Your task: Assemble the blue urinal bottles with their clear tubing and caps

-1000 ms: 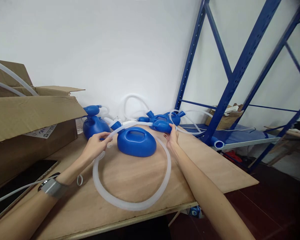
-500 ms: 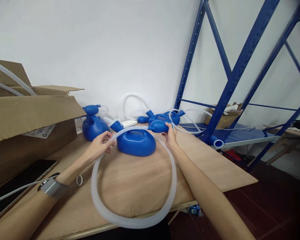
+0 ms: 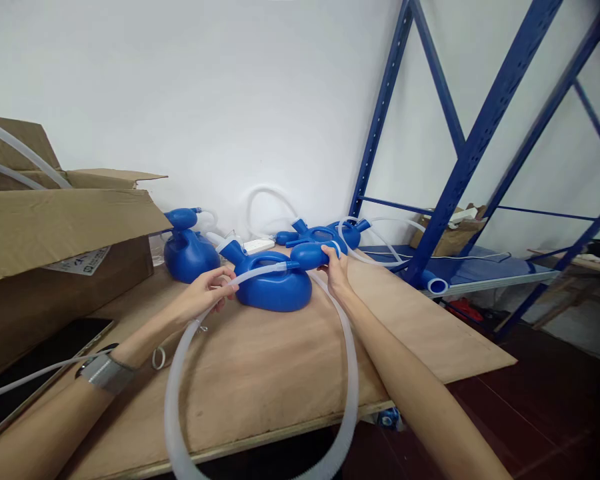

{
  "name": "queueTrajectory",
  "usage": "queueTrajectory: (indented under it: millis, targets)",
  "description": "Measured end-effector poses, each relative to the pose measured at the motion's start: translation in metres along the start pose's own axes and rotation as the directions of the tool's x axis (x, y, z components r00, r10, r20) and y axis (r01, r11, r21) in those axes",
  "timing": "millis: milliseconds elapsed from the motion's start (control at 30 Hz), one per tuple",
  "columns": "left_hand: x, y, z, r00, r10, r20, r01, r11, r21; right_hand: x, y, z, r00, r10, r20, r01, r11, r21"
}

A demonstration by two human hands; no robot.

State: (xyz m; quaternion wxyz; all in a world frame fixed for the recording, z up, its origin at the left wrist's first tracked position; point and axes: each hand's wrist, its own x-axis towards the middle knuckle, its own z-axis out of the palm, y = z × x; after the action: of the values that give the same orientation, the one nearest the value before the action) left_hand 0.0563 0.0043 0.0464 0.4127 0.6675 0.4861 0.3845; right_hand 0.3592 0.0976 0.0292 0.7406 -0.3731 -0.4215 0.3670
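The translucent white corrugated hose [image 3: 353, 373] loops off the plywood desk [image 3: 430, 333] edge. Left hand [image 3: 207, 293] grip is closed around the hose; right hand [image 3: 334, 270] grip pinches its blue funnel end [image 3: 310, 255], above the blue container [image 3: 275, 287]. Blue racking [image 3: 460, 173] stands against the white wall.

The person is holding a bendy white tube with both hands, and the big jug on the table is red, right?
Not quite. In the head view the jug on the table is blue, not red. Both the left hand and right hand do hold the bendy white tube.
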Motion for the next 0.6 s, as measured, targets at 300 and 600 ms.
queueTrajectory:
  millis: [300,600]
  targets:
    - [-0.008,0.007,0.006,0.999,0.049,0.012,-0.049,0.998,-0.028,-0.019,-0.014,0.015,0.990,-0.103,0.094,0.100,0.994,0.036]
    - [-0.004,-0.003,-0.001,0.992,0.090,-0.085,-0.091,0.996,-0.008,-0.028,-0.015,0.019,0.983,-0.148,0.112,0.147,0.989,0.023]
